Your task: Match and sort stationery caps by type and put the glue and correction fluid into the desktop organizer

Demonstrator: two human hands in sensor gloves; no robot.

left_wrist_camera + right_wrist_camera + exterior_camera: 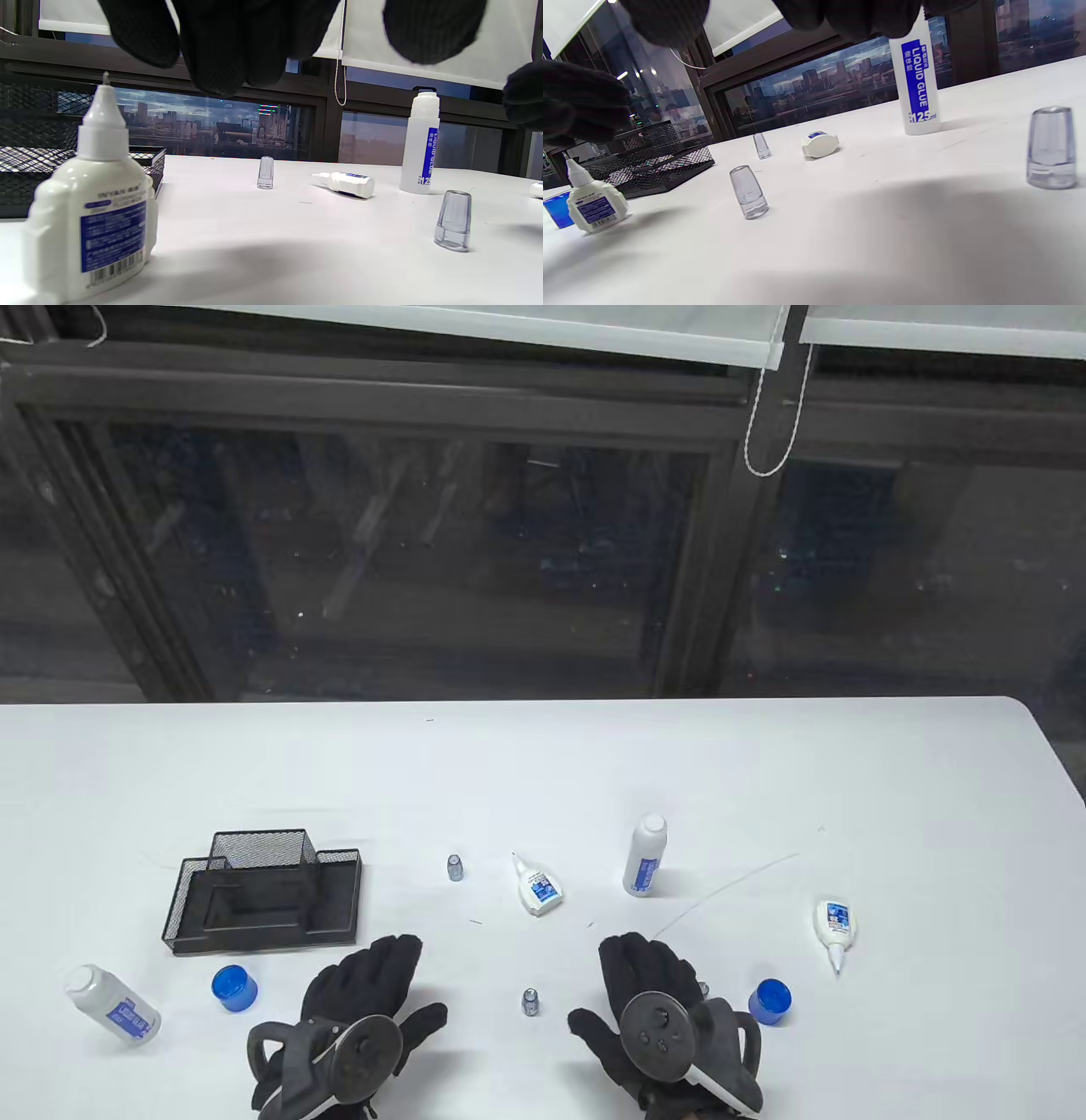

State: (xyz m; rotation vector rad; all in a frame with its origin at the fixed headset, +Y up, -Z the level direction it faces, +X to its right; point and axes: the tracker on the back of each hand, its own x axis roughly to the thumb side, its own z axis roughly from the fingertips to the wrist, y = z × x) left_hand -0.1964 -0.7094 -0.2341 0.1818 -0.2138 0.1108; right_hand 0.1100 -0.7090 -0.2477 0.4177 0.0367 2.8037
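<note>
My left hand [373, 976] and right hand [636, 976] lie flat and open near the table's front edge, holding nothing. Between them stands a clear cap [530, 1002]. Another clear cap [456, 867] is farther back, and a third [1051, 146] sits by my right hand. One glue bottle [646, 855] stands upright; another [114, 1005] lies at the left. Blue caps [234, 988] [770, 1001] flank my hands. Correction fluid bottles lie at centre [536, 886] and right [834, 929]. A third correction fluid bottle [97, 212] stands beneath my left hand, hidden in the table view.
The black mesh organizer [263, 891] sits behind my left hand, with a tall back compartment and a low front tray. A dark window wall runs behind the table's far edge. The table's right corner [1031, 712] is rounded.
</note>
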